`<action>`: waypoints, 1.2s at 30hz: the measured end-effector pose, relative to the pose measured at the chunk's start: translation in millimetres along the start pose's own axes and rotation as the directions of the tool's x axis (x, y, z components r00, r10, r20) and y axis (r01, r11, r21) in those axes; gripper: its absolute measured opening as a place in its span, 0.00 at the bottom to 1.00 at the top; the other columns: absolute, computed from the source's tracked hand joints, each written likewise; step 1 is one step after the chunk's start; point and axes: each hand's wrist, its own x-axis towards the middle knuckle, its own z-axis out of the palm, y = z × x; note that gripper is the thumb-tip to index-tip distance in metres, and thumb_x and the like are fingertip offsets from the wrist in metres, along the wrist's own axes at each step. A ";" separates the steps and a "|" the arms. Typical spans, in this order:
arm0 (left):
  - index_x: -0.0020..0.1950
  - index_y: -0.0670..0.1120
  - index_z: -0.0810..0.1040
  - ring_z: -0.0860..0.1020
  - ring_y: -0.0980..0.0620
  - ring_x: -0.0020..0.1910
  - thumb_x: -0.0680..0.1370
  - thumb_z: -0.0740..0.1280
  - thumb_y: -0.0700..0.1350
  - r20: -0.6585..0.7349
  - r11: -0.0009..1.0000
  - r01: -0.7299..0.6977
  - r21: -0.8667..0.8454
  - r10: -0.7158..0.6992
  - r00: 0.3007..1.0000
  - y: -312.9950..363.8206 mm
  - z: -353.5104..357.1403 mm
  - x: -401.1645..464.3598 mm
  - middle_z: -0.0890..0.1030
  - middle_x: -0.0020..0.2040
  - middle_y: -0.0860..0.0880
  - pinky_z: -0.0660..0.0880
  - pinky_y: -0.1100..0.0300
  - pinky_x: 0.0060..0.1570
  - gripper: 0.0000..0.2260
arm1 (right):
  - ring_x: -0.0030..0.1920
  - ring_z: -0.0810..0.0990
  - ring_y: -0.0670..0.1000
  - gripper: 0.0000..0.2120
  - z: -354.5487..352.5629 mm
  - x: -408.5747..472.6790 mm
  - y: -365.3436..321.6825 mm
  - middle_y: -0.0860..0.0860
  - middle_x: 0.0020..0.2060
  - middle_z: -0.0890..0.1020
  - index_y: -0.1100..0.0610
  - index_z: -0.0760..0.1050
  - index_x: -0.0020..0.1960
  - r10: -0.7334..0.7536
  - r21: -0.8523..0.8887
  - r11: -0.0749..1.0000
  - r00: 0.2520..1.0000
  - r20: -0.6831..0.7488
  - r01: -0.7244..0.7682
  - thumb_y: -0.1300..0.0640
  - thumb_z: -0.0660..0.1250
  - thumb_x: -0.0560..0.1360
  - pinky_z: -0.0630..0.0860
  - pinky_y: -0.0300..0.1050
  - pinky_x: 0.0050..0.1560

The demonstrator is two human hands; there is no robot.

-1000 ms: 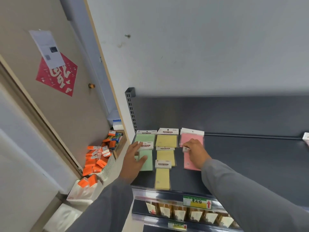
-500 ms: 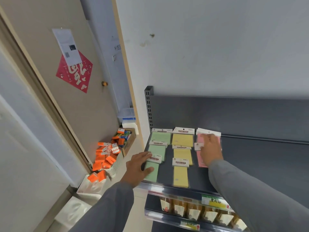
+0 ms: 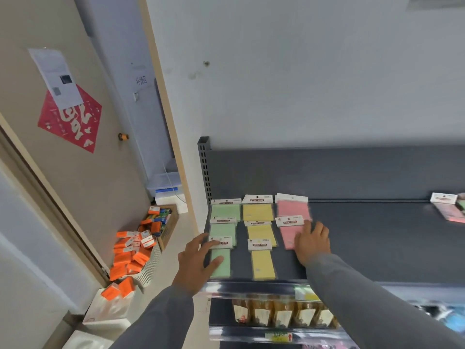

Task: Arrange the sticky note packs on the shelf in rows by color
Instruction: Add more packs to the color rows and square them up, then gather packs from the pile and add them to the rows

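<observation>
On the dark grey shelf [image 3: 377, 238] lie sticky note packs in columns running front to back. Three green packs [image 3: 224, 231] form the left column, three yellow packs [image 3: 261, 233] the middle one, two pink packs [image 3: 293, 212] the right one. My left hand [image 3: 198, 260] lies flat with spread fingers on the front green pack [image 3: 222, 269] at the shelf's left edge. My right hand [image 3: 312, 243] rests with its fingers on the lower end of the front pink pack [image 3: 289, 234].
More packs [image 3: 450, 210] lie at the shelf's far right edge. Below the shelf a lower tier holds bagged goods [image 3: 281, 313]. On the floor to the left stand a white basket [image 3: 148, 268] and a cardboard box [image 3: 166, 225] with orange boxes.
The view has shifted and moved closer. My right hand has slid from the back pink pack toward me onto the front pink pack. My left hand stays on the front green pack.
</observation>
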 end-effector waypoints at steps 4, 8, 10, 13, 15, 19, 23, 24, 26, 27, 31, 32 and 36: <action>0.68 0.62 0.70 0.63 0.52 0.75 0.78 0.52 0.69 -0.023 0.995 -0.073 0.074 0.075 0.997 28.0 -6.4 21.0 0.64 0.76 0.56 0.59 0.41 0.73 0.23 | 0.73 0.59 0.63 0.27 -11.5 -3.6 2.8 0.61 0.75 0.59 0.56 0.53 0.78 -0.095 0.008 0.995 0.994 -0.048 0.096 0.48 0.53 0.83 0.61 0.57 0.73; 0.75 0.61 0.64 0.55 0.47 0.79 0.81 0.51 0.67 0.010 0.959 -0.149 0.242 0.151 0.988 104.8 6.0 63.7 0.58 0.80 0.52 0.50 0.41 0.75 0.24 | 0.78 0.53 0.61 0.27 -44.1 -4.9 30.9 0.59 0.79 0.55 0.53 0.52 0.80 -0.227 -0.068 0.973 0.971 -0.078 0.222 0.46 0.50 0.84 0.55 0.57 0.77; 0.76 0.58 0.64 0.55 0.45 0.79 0.81 0.49 0.65 0.041 0.936 -0.202 0.289 0.199 0.979 155.2 23.3 83.6 0.57 0.81 0.49 0.52 0.39 0.74 0.25 | 0.78 0.53 0.62 0.27 -66.3 -1.4 63.1 0.59 0.79 0.57 0.51 0.54 0.80 -0.226 -0.076 0.973 0.965 -0.129 0.218 0.46 0.52 0.84 0.55 0.57 0.76; 0.77 0.58 0.63 0.56 0.43 0.78 0.81 0.51 0.64 0.090 0.917 -0.251 0.310 0.234 0.968 237.0 59.2 107.1 0.57 0.81 0.48 0.53 0.38 0.72 0.25 | 0.79 0.53 0.61 0.26 -105.4 7.1 134.5 0.59 0.79 0.58 0.48 0.55 0.80 -0.152 -0.088 0.987 0.970 -0.191 0.137 0.46 0.53 0.83 0.56 0.57 0.76; 0.76 0.57 0.64 0.58 0.43 0.77 0.81 0.51 0.64 0.110 0.908 -0.293 0.300 0.272 0.956 297.3 92.2 114.0 0.58 0.80 0.47 0.56 0.38 0.70 0.26 | 0.78 0.53 0.62 0.26 -133.5 9.1 196.9 0.60 0.78 0.58 0.47 0.55 0.80 -0.070 -0.107 0.993 0.972 -0.225 0.047 0.46 0.54 0.83 0.57 0.57 0.76; 0.76 0.55 0.65 0.59 0.43 0.77 0.81 0.51 0.64 0.163 0.871 -0.422 0.251 0.392 0.905 420.8 166.7 113.2 0.59 0.80 0.46 0.57 0.38 0.70 0.26 | 0.73 0.63 0.67 0.27 -178.8 5.2 332.9 0.63 0.72 0.67 0.53 0.63 0.77 0.066 -0.161 0.979 0.949 -0.309 -0.121 0.50 0.63 0.80 0.67 0.63 0.69; 0.77 0.56 0.63 0.57 0.44 0.78 0.81 0.51 0.64 0.229 0.831 -0.505 0.234 0.457 0.859 544.7 237.6 106.7 0.57 0.81 0.46 0.54 0.37 0.70 0.26 | 0.68 0.69 0.68 0.27 -212.4 7.7 462.3 0.64 0.67 0.72 0.57 0.70 0.72 0.228 -0.177 0.943 0.933 -0.277 -0.283 0.53 0.69 0.74 0.71 0.64 0.66; 0.76 0.56 0.64 0.57 0.44 0.78 0.81 0.52 0.64 0.248 0.817 -0.525 0.236 0.472 0.846 571.9 253.9 105.6 0.58 0.80 0.46 0.55 0.37 0.70 0.26 | 0.69 0.68 0.67 0.28 -219.2 9.1 489.3 0.63 0.68 0.71 0.57 0.69 0.73 0.259 -0.180 0.932 0.926 -0.274 -0.314 0.52 0.68 0.75 0.69 0.63 0.68; 0.75 0.56 0.65 0.58 0.44 0.77 0.81 0.53 0.64 0.275 0.798 -0.551 0.246 0.487 0.829 619.1 283.0 105.1 0.60 0.79 0.46 0.55 0.37 0.69 0.25 | 0.72 0.63 0.64 0.30 -231.2 12.6 532.3 0.61 0.72 0.67 0.56 0.64 0.75 0.287 -0.201 0.922 0.931 -0.226 -0.332 0.48 0.65 0.77 0.64 0.60 0.72; 0.75 0.56 0.65 0.59 0.44 0.77 0.81 0.53 0.63 0.295 0.791 -0.560 0.247 0.489 0.821 635.0 293.7 103.2 0.60 0.79 0.46 0.55 0.37 0.69 0.25 | 0.73 0.62 0.63 0.30 -233.5 14.6 546.5 0.59 0.72 0.66 0.56 0.62 0.76 0.290 -0.210 0.921 0.936 -0.197 -0.329 0.46 0.63 0.78 0.63 0.58 0.73; 0.74 0.54 0.66 0.64 0.47 0.72 0.82 0.56 0.59 0.383 0.771 -0.605 0.200 0.506 0.772 679.5 338.1 102.6 0.66 0.74 0.50 0.59 0.42 0.67 0.21 | 0.71 0.65 0.60 0.37 -230.1 35.7 583.8 0.57 0.71 0.69 0.54 0.58 0.78 0.319 -0.165 0.931 0.945 -0.066 -0.326 0.34 0.58 0.77 0.65 0.55 0.71; 0.74 0.54 0.66 0.65 0.47 0.71 0.82 0.56 0.57 0.396 0.773 -0.609 0.179 0.510 0.764 685.9 345.5 107.2 0.68 0.72 0.50 0.60 0.44 0.67 0.20 | 0.71 0.65 0.60 0.39 -229.8 42.4 585.9 0.56 0.71 0.70 0.53 0.58 0.78 0.333 -0.135 0.933 0.942 -0.035 -0.334 0.31 0.58 0.76 0.66 0.54 0.71; 0.72 0.52 0.69 0.69 0.46 0.68 0.82 0.57 0.52 0.441 0.757 -0.640 0.132 0.534 0.722 709.1 377.6 142.2 0.72 0.70 0.50 0.67 0.48 0.63 0.18 | 0.70 0.65 0.60 0.42 -233.4 71.4 591.1 0.54 0.69 0.72 0.52 0.65 0.74 0.330 -0.198 0.927 0.944 0.030 -0.318 0.25 0.59 0.70 0.62 0.53 0.72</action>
